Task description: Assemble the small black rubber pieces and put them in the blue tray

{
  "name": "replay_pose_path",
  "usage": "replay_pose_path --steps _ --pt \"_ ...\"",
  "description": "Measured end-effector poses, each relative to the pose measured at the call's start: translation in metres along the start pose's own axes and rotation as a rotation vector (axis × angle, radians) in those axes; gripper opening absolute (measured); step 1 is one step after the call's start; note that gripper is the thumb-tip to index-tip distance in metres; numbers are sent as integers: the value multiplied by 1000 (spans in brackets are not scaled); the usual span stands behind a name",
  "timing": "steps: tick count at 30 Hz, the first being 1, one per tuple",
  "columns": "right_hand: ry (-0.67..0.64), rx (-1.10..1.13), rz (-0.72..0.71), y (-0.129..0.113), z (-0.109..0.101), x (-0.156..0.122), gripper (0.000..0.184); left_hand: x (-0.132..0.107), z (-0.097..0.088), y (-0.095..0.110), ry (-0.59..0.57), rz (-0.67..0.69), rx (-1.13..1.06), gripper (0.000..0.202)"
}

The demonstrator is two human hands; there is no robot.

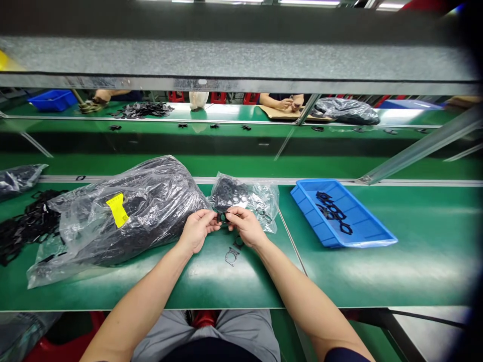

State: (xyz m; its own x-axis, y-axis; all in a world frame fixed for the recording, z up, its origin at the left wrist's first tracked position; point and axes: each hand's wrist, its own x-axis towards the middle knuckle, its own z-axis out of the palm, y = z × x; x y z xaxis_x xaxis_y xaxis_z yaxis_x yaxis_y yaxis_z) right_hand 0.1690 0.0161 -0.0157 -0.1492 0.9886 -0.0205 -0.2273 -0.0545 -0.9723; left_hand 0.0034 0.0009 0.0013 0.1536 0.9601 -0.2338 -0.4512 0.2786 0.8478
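Between my fingertips I hold a small black plastic part (pixel 222 217) above the green table. My left hand (pixel 197 230) pinches its left side, and my right hand (pixel 245 225) pinches its right side. Just behind the hands lies a small clear bag (pixel 264 193) with black parts inside. On the table below my right hand rest a thin flat frame-shaped piece (pixel 231 256) and a black part (pixel 238 242), partly covered by that hand. Left of my left hand sits a large clear bag (pixel 151 201) full of black parts, with a yellow label (pixel 117 210) on it.
A blue tray (pixel 362 236) with several black parts (pixel 332 211) stands to the right. Loose black parts (pixel 22 226) are heaped at far left. A slanted metal post (pixel 422 143) rises at right. Across the line, other people's hands (pixel 289 103) work at another bench.
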Motion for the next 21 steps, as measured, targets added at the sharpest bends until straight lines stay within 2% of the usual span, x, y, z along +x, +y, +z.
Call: replay_pose_path --steps 2,5,9,12,15,18,21 --pt "40 114 66 -4 -1 0 22 0 0 0 42 38 12 32" --pt "64 226 92 -11 0 -3 27 2 1 -2 92 83 40 35" --pt "12 93 50 -13 5 -8 29 3 0 -5 128 139 101 37" --pt "-16 -43 18 -9 6 -9 28 4 -1 -7 88 127 158 31" --pt "3 -15 31 -7 6 -9 27 3 -3 -8 32 142 248 21" --pt "8 111 158 -10 6 -9 27 2 -5 -8 27 326 410 8" --pt "-81 238 342 -12 8 -9 30 1 -5 -8 -8 444 529 8"
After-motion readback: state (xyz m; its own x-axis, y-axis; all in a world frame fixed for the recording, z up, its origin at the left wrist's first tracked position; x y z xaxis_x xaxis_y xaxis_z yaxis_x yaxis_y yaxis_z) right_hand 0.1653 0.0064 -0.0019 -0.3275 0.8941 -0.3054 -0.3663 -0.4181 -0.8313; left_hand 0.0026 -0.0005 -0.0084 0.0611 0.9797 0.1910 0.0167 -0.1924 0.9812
